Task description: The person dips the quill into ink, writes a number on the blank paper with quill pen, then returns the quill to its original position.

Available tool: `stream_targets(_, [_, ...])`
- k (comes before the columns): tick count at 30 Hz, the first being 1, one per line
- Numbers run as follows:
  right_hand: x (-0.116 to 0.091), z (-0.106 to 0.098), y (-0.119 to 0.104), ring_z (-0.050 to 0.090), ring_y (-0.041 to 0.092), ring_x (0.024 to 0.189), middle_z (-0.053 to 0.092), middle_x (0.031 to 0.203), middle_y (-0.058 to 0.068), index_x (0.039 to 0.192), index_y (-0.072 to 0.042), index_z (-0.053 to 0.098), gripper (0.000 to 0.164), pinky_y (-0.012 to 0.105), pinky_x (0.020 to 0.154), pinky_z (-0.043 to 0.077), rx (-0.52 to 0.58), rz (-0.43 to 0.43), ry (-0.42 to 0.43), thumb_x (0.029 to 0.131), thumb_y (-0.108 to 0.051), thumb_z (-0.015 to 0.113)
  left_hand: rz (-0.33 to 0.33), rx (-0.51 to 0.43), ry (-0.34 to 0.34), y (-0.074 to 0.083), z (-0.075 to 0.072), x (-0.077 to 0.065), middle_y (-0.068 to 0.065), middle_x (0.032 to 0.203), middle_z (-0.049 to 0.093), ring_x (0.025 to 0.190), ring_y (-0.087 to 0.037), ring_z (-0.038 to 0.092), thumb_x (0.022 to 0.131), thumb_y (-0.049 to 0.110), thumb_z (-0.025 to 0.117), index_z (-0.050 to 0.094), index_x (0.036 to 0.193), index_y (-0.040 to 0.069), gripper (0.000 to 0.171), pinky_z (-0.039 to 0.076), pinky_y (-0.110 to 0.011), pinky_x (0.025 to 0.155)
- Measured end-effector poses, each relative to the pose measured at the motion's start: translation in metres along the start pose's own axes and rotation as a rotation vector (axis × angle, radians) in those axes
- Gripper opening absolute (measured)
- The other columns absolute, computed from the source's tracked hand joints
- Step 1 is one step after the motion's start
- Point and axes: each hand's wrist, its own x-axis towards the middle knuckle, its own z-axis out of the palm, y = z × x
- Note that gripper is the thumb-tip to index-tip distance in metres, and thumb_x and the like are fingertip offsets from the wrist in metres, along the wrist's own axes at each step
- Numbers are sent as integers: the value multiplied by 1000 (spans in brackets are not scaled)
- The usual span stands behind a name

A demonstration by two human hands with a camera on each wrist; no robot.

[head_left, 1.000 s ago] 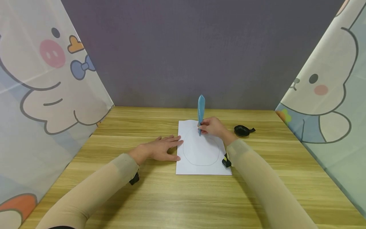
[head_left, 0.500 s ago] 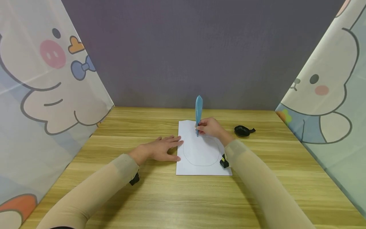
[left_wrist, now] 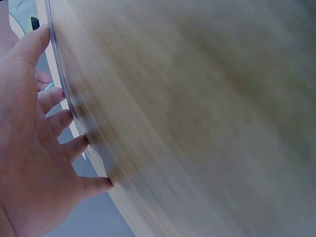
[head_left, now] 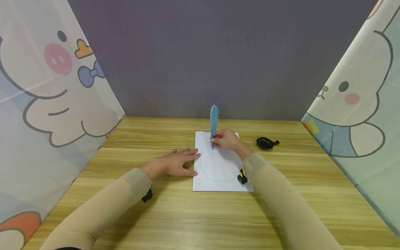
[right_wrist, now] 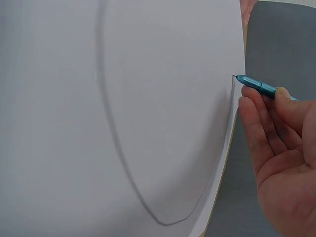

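My right hand pinches a blue pen with a broad, feather-shaped top, held nearly upright over the far part of a white paper sheet. Seen from the right wrist, the tip of the pen meets the end of a thin, dark curved line on the paper. That line forms a large rounded outline. My left hand lies with spread fingers, its fingertips on the sheet's left edge. In the left wrist view, those fingers reach along the paper's edge by the wooden tabletop.
A small black oval object with a short tab lies on the wooden table, right of the paper. Behind the table stands a dark grey panel. Cartoon-printed sheets flank both sides.
My right hand and the pen have moved slightly left across the top of the paper. The left hand stays in place.
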Motion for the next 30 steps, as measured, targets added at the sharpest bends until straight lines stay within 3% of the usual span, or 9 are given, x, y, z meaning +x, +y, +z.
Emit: stream_targets(30, [6,18,-9,78,13,83,83,111,20,120,5,79,22,29,80,67,-45,-36,-38,108,-11,71,-10,1,1,0,1,0,6,186,12,174,-31,10,105,74,56,26,177,32,89,12,-75,133])
